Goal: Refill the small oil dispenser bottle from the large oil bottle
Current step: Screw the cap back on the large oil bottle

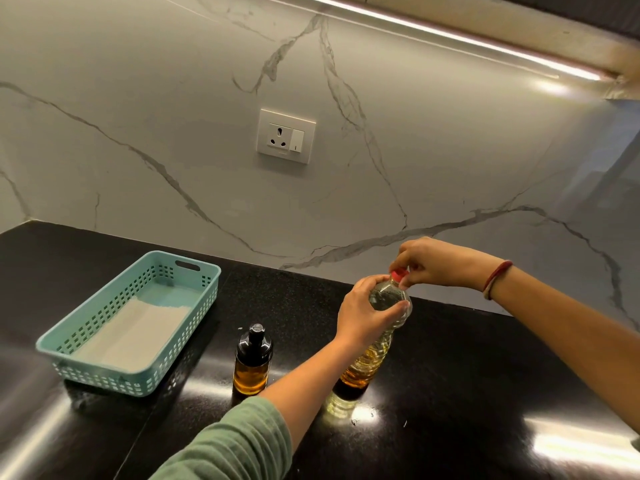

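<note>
The large oil bottle (372, 348) stands upright on the black table (467, 375), right of centre. The left hand (363, 313) wraps its fingers around the bottle's upper shoulder, while the right hand (429, 263) pinches the red cap (398, 274) with its fingertips. Just left of it, apart from both hands, stands the small oil dispenser bottle (252, 362), amber with a black pump top still on. Further left lies a teal basket (86, 358) holding a white sheet (138, 330).

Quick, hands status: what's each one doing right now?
Left hand: closed around the large oil bottle, near its shoulder.
Right hand: fingers pinching the red cap.
</note>
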The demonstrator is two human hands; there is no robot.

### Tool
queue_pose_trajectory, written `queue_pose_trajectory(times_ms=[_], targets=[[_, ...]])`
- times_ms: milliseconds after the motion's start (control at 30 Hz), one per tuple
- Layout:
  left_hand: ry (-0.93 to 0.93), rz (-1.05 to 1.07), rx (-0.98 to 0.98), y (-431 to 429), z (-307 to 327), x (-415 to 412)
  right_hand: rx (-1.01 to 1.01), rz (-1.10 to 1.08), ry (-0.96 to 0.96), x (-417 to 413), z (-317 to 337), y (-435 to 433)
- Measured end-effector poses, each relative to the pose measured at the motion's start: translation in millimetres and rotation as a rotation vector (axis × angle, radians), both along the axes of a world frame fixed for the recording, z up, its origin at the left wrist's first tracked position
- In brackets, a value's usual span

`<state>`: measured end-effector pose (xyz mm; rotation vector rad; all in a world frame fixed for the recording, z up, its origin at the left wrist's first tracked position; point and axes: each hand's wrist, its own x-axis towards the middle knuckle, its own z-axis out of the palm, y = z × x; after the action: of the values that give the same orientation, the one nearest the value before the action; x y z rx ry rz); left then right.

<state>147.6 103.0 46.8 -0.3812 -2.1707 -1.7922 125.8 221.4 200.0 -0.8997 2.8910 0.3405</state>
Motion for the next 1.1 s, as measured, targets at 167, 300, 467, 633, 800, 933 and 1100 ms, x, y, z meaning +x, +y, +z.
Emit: queue_pose_trajectory(times_ms=[167,300,467,633,800,933,1100], targets=[[0.011,-0.002,-0.02,-0.3,0.0,-0.6,-0.065,-0.046,0.099,2.5,-7.9,3.0],[0.014,-0.01,-0.017,0.7,-1.4,0.9,-0.111,-0.09,0.083,9.0,-12.8,6.9],[0.005,-0.005,-0.01,0.0,0.0,0.2,-0.332,-0.112,-0.128,10.0,5.3,12.2],[-0.002,-0.002,-0.013,-0.2,-0.1,1.6,-0.286,-0.133,-0.092,3.9,5.4,1.6],[-0.009,-0.009,-0.032,-1.2,3.2,2.7,-0.218,-0.196,0.01,0.7,-1.0,-0.3],[-0.018,-0.008,-0.016,-1.8,2.9,1.8,-0.324,-0.181,-0.099,5.4,6.6,6.1],[-0.012,-0.009,-0.017,-1.7,2.4,1.8,-0.238,-0.122,-0.072,4.1,4.3,-1.4]])
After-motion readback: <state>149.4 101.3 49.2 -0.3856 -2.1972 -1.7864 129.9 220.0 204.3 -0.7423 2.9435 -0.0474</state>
